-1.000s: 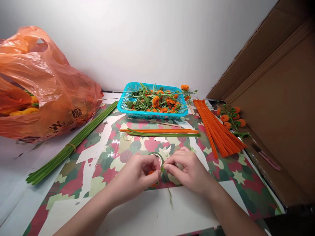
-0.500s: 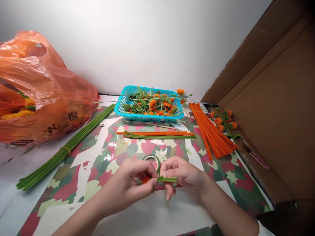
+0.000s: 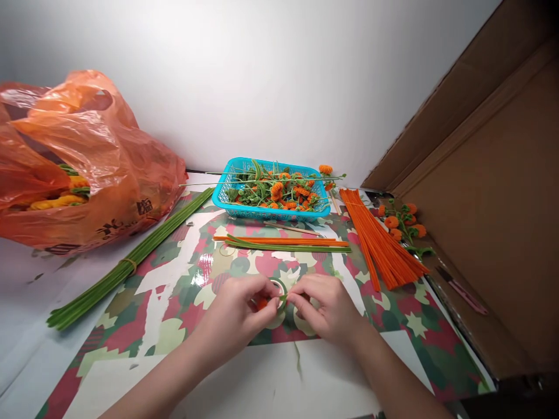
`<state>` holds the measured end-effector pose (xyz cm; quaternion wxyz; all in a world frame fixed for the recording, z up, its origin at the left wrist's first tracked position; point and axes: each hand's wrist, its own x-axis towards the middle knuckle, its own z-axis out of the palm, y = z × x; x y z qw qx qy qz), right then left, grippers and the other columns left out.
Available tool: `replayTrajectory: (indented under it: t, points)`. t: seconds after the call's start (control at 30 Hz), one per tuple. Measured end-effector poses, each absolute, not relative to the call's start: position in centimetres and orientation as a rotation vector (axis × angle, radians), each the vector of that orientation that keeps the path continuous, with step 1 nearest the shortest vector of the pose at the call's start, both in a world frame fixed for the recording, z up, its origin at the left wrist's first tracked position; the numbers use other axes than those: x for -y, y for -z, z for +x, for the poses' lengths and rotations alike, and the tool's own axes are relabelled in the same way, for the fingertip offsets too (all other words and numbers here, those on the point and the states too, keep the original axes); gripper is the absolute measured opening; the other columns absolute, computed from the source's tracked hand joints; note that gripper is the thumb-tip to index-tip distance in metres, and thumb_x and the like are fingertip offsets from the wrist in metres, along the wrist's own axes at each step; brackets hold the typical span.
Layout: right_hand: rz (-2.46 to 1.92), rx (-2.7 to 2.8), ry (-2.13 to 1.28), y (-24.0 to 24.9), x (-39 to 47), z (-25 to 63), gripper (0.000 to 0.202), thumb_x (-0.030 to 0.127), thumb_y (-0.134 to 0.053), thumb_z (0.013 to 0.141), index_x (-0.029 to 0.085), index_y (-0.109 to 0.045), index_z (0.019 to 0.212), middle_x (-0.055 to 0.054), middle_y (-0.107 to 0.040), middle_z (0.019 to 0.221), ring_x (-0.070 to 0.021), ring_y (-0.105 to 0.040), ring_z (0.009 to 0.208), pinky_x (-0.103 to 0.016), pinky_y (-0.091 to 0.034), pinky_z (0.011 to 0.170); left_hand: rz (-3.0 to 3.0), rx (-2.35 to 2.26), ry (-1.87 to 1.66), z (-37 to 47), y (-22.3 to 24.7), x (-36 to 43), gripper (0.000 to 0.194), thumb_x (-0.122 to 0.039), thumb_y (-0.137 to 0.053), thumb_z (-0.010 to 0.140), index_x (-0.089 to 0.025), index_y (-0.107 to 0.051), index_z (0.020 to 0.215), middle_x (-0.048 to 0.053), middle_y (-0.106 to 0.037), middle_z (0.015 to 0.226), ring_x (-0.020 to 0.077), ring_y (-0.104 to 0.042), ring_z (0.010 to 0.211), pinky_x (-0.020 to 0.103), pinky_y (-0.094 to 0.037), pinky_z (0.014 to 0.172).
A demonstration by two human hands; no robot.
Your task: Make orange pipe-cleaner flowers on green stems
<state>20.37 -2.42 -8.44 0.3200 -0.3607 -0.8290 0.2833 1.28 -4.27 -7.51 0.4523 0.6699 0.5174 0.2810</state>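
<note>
My left hand [image 3: 251, 308] is closed in a pinch on a small orange flower [image 3: 261, 304], partly hidden by the fingers. Facing it, the fingertips of my right hand [image 3: 321, 302] pinch a small green piece [image 3: 283, 298] that joins the flower at my left fingertips. Just behind the fingertips lies a roll of green tape [image 3: 279, 285], partly covered by my hands. Beyond them, orange and green fuzzy stems [image 3: 288, 244] lie side by side on the patterned sheet.
A blue basket [image 3: 271, 215] of orange flowers stands at the back. An orange bag [image 3: 100, 169] and a green stem bundle [image 3: 131, 262] are left; orange stems [image 3: 379, 244], flowers [image 3: 392, 222] and a pink-handled cutter [image 3: 467, 295] are right.
The view has shifted slightly. My right hand has turned, with its fingers drawn together into a pinch, and the longer green strip beside them no longer shows.
</note>
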Motion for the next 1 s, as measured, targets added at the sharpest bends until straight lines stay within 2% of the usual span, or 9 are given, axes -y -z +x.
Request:
replayTrajectory:
  t: [0.13,0.3,0.37,0.47,0.53,0.6,0.73,0.9,1.0]
  points:
    - [-1.083,2.204,-0.895,8.0,2.4,20.3,0.027,0.02,-0.046,0.09,0.017,-0.056,0.066,0.0,-0.054,0.059,-0.0112,-0.047,0.058,-0.025,-0.034,0.057,2.055,-1.288,-0.736,1.1,8.3,4.4,0.014,-0.018,-0.049,0.084,-0.019,-0.059,0.075,-0.001,-0.06,0.062,0.0105,-0.05,0.055,0.018,-0.036,0.048]
    - [-1.285,1.618,-1.83,8.1,2.3,20.3,0.032,0.039,-0.053,0.088,0.018,-0.05,0.063,0.005,-0.04,0.051,-0.007,-0.034,0.045,-0.021,-0.025,0.043,2.478,-1.148,-0.844,0.8,8.9,4.3,0.022,-0.013,-0.042,0.088,-0.018,-0.054,0.071,-0.001,-0.058,0.06,0.0093,-0.043,0.048,0.021,-0.03,0.045]
    - [-1.248,1.457,-1.984,8.2,2.2,20.3,0.036,0.044,-0.056,0.085,0.017,-0.052,0.063,0.005,-0.043,0.051,-0.0064,-0.036,0.043,-0.02,-0.029,0.042,2.397,-1.147,-0.863,0.8,8.5,4.3,0.02,-0.013,-0.043,0.087,-0.018,-0.056,0.073,-0.001,-0.058,0.061,0.0095,-0.044,0.05,0.021,-0.031,0.046]
    - [-1.169,1.468,-1.761,8.1,2.3,20.4,0.033,0.047,-0.056,0.086,0.016,-0.062,0.074,0.0,-0.055,0.061,-0.0089,-0.047,0.051,-0.022,-0.039,0.047,1.96,-1.192,-0.798,0.8,7.7,4.3,0.014,-0.018,-0.05,0.085,-0.018,-0.06,0.076,-0.001,-0.059,0.062,0.0104,-0.05,0.055,0.019,-0.037,0.049]
    - [-1.106,1.599,-1.475,7.8,2.4,20.5,0.024,0.04,-0.063,0.083,0.019,-0.066,0.093,-0.002,-0.062,0.074,-0.0122,-0.055,0.062,-0.025,-0.046,0.056,1.614,-1.163,-0.746,0.9,7.4,4.2,0.014,-0.024,-0.053,0.085,-0.018,-0.059,0.073,0.0,-0.06,0.062,0.0107,-0.052,0.056,0.019,-0.039,0.05]
    - [-0.977,1.805,-1.138,7.6,2.4,20.6,0.026,0.03,-0.07,0.079,0.022,-0.065,0.103,-0.003,-0.066,0.084,-0.0155,-0.06,0.075,-0.029,-0.05,0.068,1.31,-1.087,-0.719,1.0,7.3,4.0,0.017,-0.029,-0.057,0.083,-0.017,-0.058,0.071,0.001,-0.062,0.064,0.0109,-0.054,0.057,0.019,-0.041,0.051]
    - [-0.674,2.119,-0.661,7.7,2.2,20.8,0.015,0.015,-0.059,0.086,0.022,-0.067,0.097,-0.004,-0.068,0.086,-0.0158,-0.059,0.08,-0.032,-0.047,0.075,0.9,-0.927,-0.585,1.1,7.5,3.6,0.019,-0.031,-0.066,0.074,-0.017,-0.056,0.068,0.0,-0.063,0.062,0.0128,-0.061,0.054,0.022,-0.047,0.053]
    - [-0.653,2.192,-0.473,7.9,2.2,20.7,0.012,0.013,-0.056,0.087,0.021,-0.066,0.089,-0.002,-0.067,0.079,-0.0144,-0.056,0.073,-0.032,-0.04,0.07,0.72,-0.862,-0.469,1.0,7.4,3.6,0.022,-0.033,-0.068,0.071,-0.016,-0.054,0.066,0.001,-0.063,0.061,0.013,-0.061,0.048,0.02,-0.044,0.044]
    - [-0.747,2.121,-0.357,7.9,2.3,20.6,0.011,0.012,-0.057,0.085,0.02,-0.065,0.086,-0.001,-0.064,0.072,-0.0137,-0.056,0.067,-0.032,-0.038,0.066,0.723,-0.862,-0.604,0.9,7.4,3.5,0.025,-0.04,-0.068,0.075,-0.017,-0.06,0.08,0.002,-0.064,0.075,0.0124,-0.061,0.058,0.021,-0.049,0.049]
